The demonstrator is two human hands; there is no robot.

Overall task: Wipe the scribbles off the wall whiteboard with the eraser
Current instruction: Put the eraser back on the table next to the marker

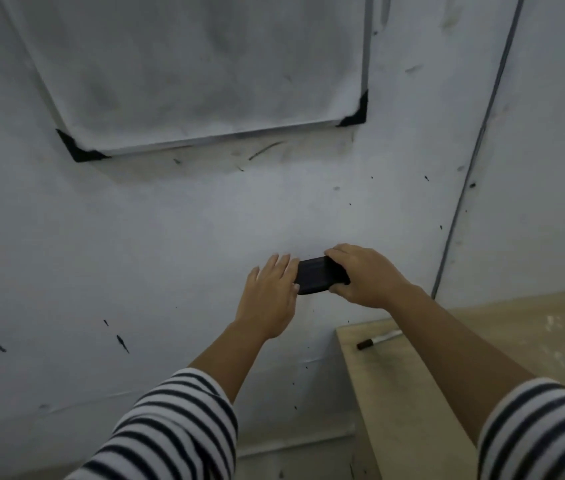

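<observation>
Sleeves: striped, at the bottom edge.
Eraser [321, 274]: black, held below the whiteboard [205, 64], off its surface.
Right hand [364, 275]: fingers wrapped round the eraser's right end.
Left hand [269, 294]: fingers spread flat, touching its left end.
Marker [378, 339]: lay on the table [412, 410].

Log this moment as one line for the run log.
right hand: holds eraser | left hand: open, touching eraser | whiteboard: smudged | marker: on table
</observation>
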